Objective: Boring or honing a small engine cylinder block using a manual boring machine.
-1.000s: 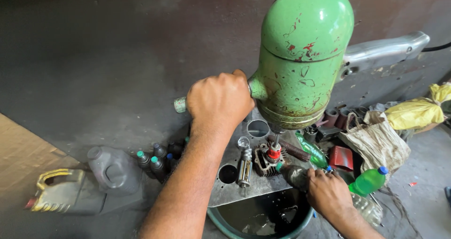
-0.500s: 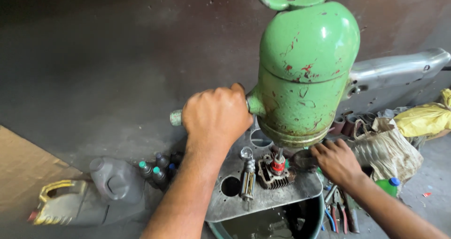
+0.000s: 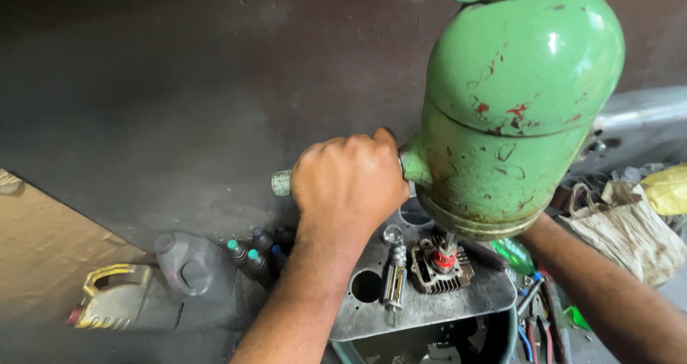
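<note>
The left hand (image 3: 348, 185) stays clenched round the green side handle (image 3: 282, 183) of the chipped green drill-press head (image 3: 512, 113), while the right hand has slid behind it since a second ago, grip impossible to tell, probably steadying the finned metal cylinder (image 3: 436, 267) underneath.

Grey jug (image 3: 187, 267) and yellow-handled oil can (image 3: 114, 303) lower left

My right hand, out in the open beside the finned part (image 3: 436, 269) half a second ago, has slid behind the green housing (image 3: 512, 113); only its forearm shows below it now. I've leaned in, so the housing looms larger.
</note>
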